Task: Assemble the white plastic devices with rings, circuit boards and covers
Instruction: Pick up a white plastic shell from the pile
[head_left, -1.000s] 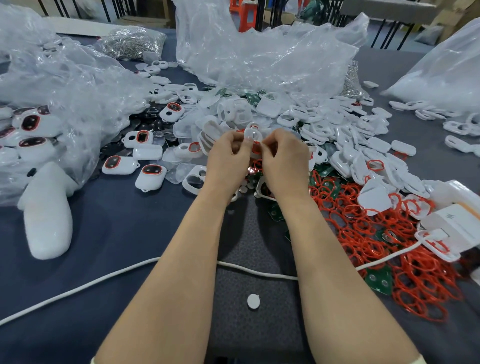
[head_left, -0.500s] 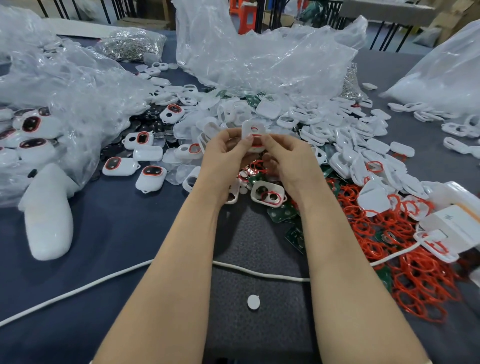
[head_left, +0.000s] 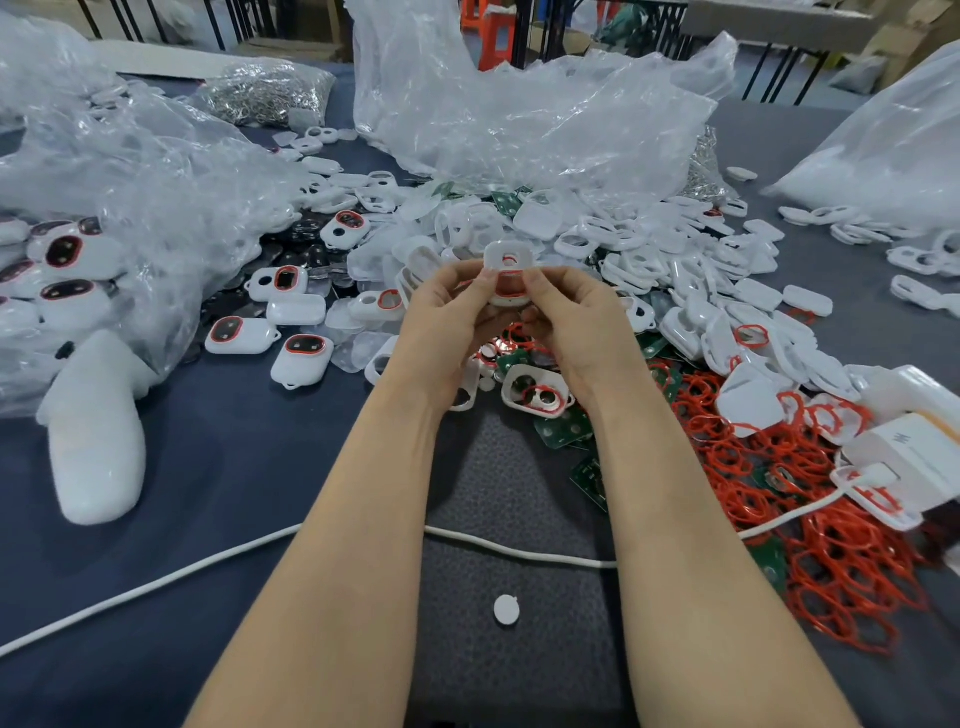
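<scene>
A table (head_left: 156, 519) covered in dark blue cloth carries everything. Crumpled clear plastic bags (head_left: 519, 119), thin and glossy, billow across its far side. In front of them sprawls a heap of white shells (head_left: 701, 291): smooth, hard-looking plastic, rounded rectangles, many with a cut-out window. To the right lies a tangle of red rings (head_left: 831, 561), thin, limp loops, with flat green circuit boards (head_left: 563, 431) among them. A dark textured mat (head_left: 519, 493) sits under the forearms.

On the left lie finished devices (head_left: 301, 358), white with a dark window edged in red.

The left hand (head_left: 447, 312) and right hand (head_left: 582, 322) meet above the near edge of the heap, at centre. Their grip is narrow: thumbs and fingertips of both pinch one white shell (head_left: 508, 260), held clear of the table and tilted towards the camera. Its round opening shows a sliver of red; the thumbs hide its lower half.

Below the right hand, another shell (head_left: 537, 392) rests flat with a red loop lying loose in it.

A white cable (head_left: 156, 582) crosses the cloth, and a small white disc (head_left: 506, 609) lies on the mat.
</scene>
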